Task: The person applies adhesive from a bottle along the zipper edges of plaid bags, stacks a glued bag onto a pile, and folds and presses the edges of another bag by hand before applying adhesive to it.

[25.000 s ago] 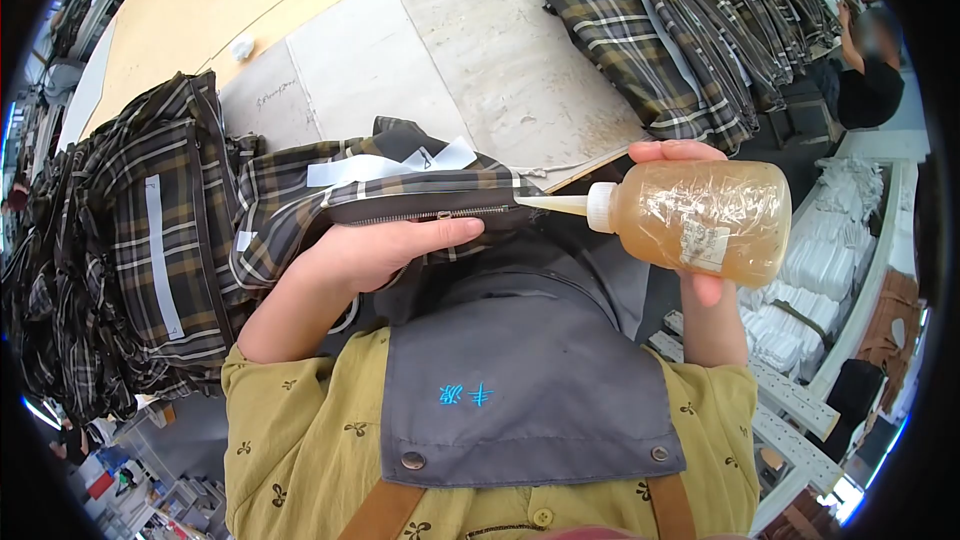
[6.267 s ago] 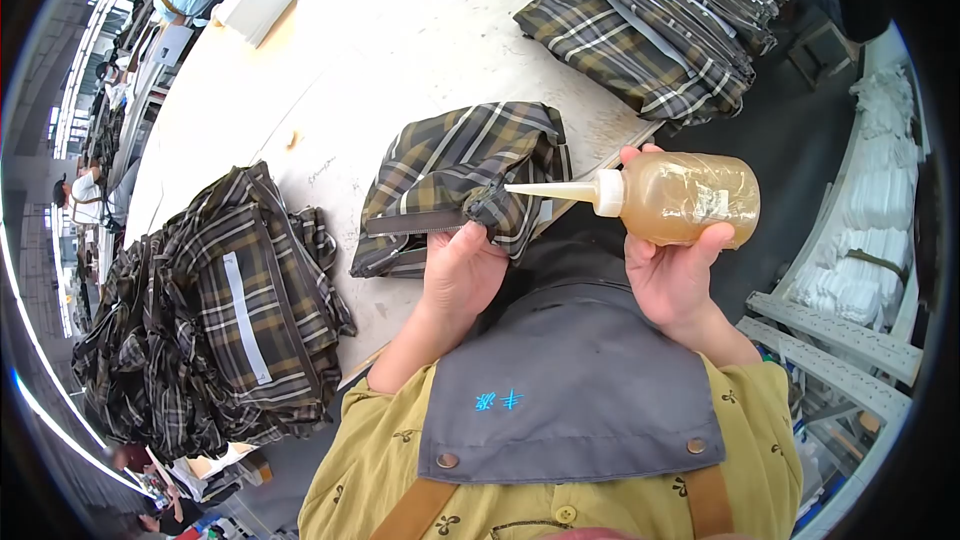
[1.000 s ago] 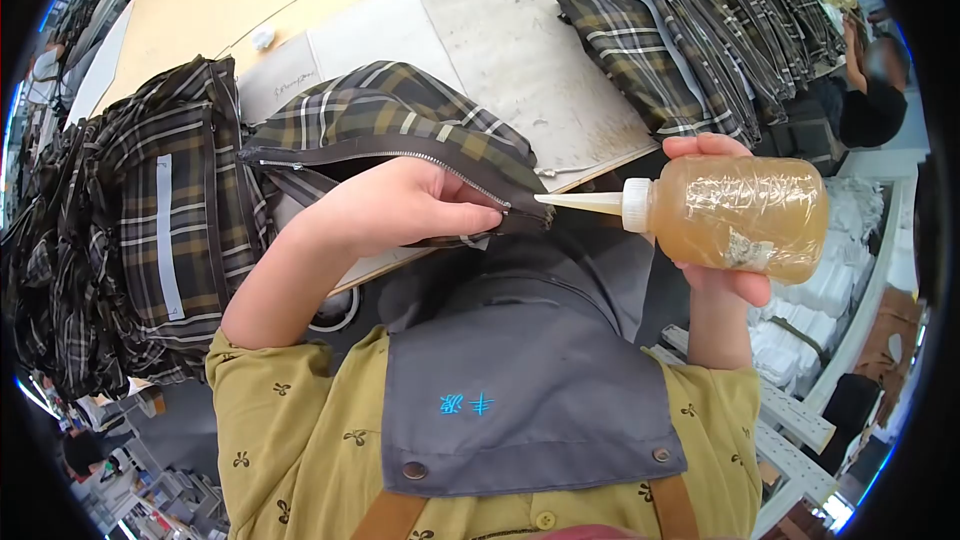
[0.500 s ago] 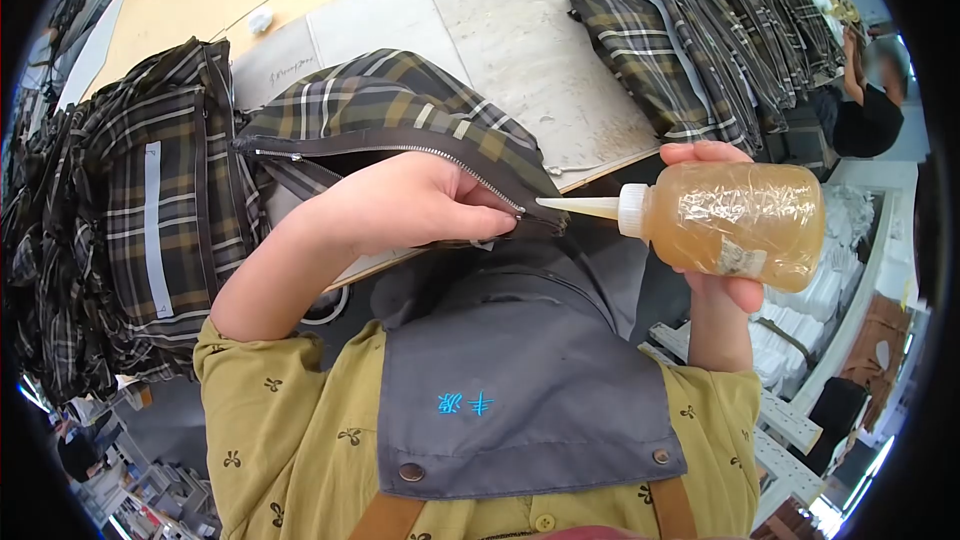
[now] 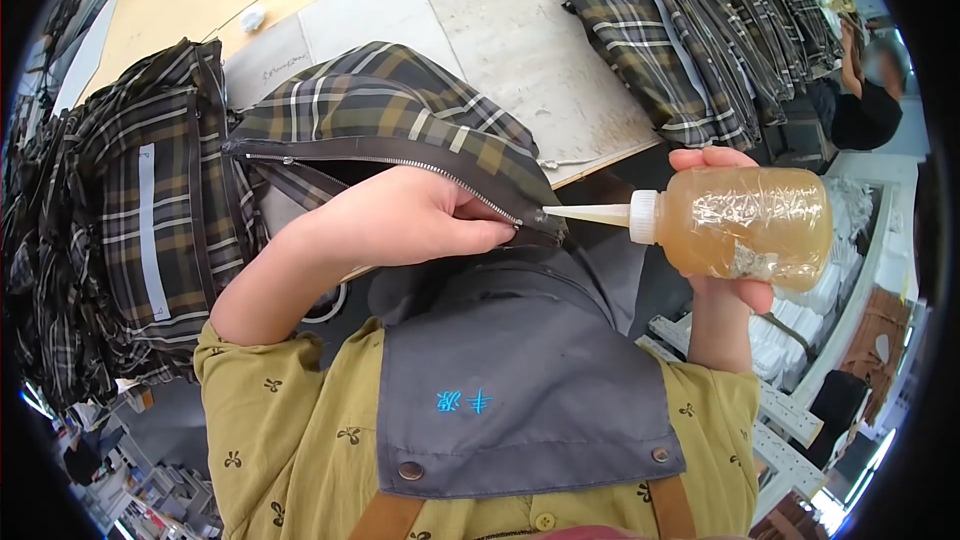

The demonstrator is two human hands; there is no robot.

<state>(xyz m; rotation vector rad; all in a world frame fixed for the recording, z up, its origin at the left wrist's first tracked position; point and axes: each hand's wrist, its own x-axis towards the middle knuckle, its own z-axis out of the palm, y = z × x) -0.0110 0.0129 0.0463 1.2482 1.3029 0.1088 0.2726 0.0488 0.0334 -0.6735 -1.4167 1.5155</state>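
Now pinching the outstretched zip (image 5: 390, 158) (bunched seconds ago) in left hand (image 5: 430, 220), exposing one end to the bottle (image 5: 745, 225) gripped in right hand (image 5: 712, 159).

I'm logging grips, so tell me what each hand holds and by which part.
The right hand holds the bottle by its body. The left hand holds the plaid cloth by its zippered edge, near the bottle's nozzle.

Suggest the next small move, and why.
Probably squeeze the bottle lightly with the right hand: the nozzle points at the dark band by the end of the zipper, and the left hand holds the plaid fabric near there.
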